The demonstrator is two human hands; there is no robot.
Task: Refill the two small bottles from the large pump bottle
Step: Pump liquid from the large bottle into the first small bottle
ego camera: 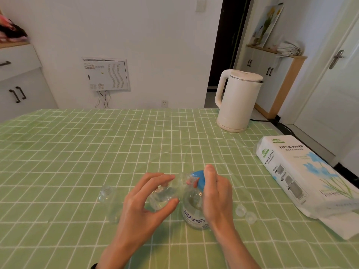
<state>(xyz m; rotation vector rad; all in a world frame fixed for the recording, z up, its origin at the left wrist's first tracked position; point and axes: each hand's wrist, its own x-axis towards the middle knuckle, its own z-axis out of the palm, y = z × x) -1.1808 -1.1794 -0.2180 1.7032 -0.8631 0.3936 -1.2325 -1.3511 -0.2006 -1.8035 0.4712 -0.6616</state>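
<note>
The large clear pump bottle (pixel 193 212) with a blue pump head (pixel 199 178) stands on the green checked tablecloth. My right hand (pixel 215 193) rests on the pump head, fingers lying over its top. My left hand (pixel 147 202) grips a small clear bottle (pixel 167 193), held tilted with its mouth at the pump's nozzle. A second small clear bottle (pixel 106 193) stands uncapped on the cloth to the left. Two clear caps (pixel 240 210) (pixel 250 218) lie to the right of the pump bottle.
A white electric kettle (pixel 236 100) stands at the table's far right. A pack of tissue paper (pixel 303 171) lies along the right edge. White cabinets are at the left and far right, and the table's far edge meets the wall.
</note>
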